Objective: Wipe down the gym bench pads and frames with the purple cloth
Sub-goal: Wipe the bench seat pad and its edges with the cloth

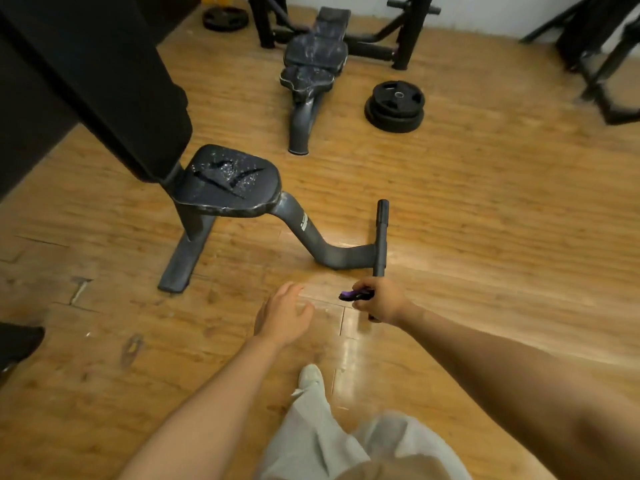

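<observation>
Purple cloth (349, 294) bunched in right hand (381, 301), clenched around it and the frame's foot bar (382, 233) at 5 o'clock of the seat pad (227, 180). Left hand (284, 311) relaxed, holding nothing, hovering over floor (485, 220). Soft, light, floppy; likely best wadded in palm. Cracked pad vinyl probably snags; steel tube stiff, takes firm pressure.

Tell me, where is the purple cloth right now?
In the head view, the purple cloth is low and right of centre, held in the right hand at the near end of the bench's floor bar, just right of the left hand.
</observation>
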